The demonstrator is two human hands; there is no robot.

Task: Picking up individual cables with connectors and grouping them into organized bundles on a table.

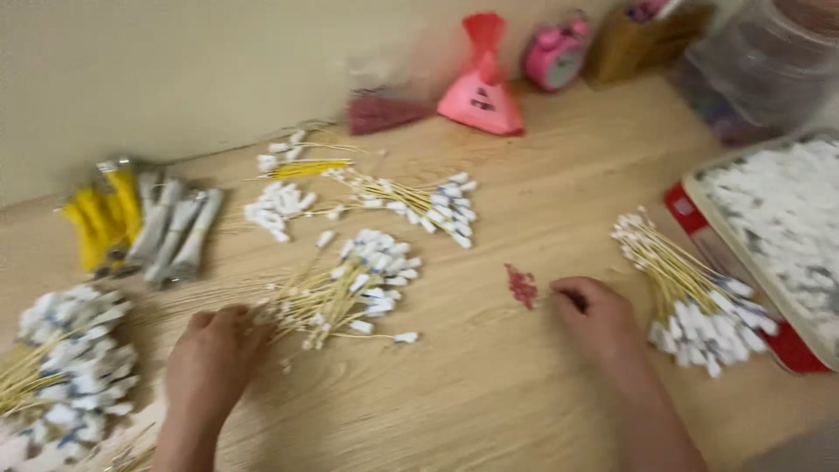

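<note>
The left hand [212, 357] rests curled on a pile of white-tipped sticks [345, 293], its grip blurred, cannot tell. The right hand [599, 322] lies loosely closed beside a small red heap [522, 286]; the tray [699, 188] is cut off at right

Stick bundle [350, 288] left of tray [699, 188]

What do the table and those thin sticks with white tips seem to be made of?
The table looks like pale wood or wood-look laminate: faint grain, matte. The sticks by the left hand look like thin yellowish wood or bamboo; the white tips are too blurred to tell.
</note>
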